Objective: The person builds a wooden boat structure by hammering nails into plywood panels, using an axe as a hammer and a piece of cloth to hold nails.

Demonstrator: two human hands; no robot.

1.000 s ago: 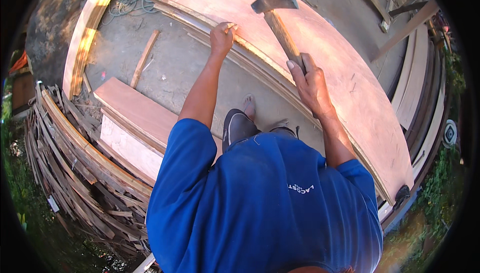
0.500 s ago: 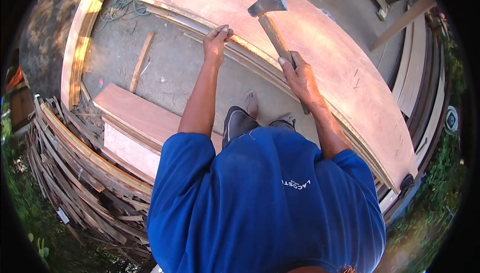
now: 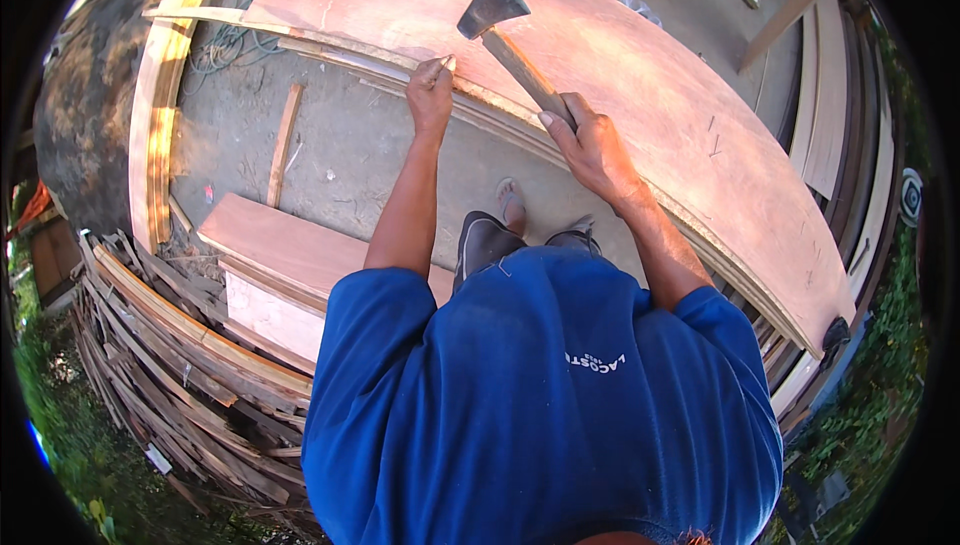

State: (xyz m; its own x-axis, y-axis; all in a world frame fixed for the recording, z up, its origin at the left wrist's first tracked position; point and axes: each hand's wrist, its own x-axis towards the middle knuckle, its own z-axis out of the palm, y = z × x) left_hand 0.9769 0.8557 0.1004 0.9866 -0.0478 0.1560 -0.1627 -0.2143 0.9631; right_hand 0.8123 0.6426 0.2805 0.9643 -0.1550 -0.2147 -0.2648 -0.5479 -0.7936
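Note:
My right hand (image 3: 600, 153) is wrapped round the wooden handle of a hatchet (image 3: 524, 73). Its dark metal head is raised over a large pinkish plywood sheet (image 3: 640, 95), up and to the left of that hand. At the sheet's near edge, my left hand (image 3: 431, 95) is closed, thumb and fingertips pressed together. Whatever lies in that pinch is too small to make out. Several thin nails (image 3: 713, 135) show on the sheet's surface toward the right. Layered boards run beneath its near edge.
Pale timber (image 3: 152, 135) stands at the left, near a coiled green cord (image 3: 222, 50). A pinkish board stack (image 3: 290, 237) lies left of my legs, with piled scrap wood (image 3: 190, 375) beyond it. Long planks (image 3: 822, 115) lie at the right, beside greenery.
The hatchet head has shifted left and slightly up, closer to my left hand. My left hand stays at the sheet's edge, its fingers turned a little. The whole view has shifted slightly.

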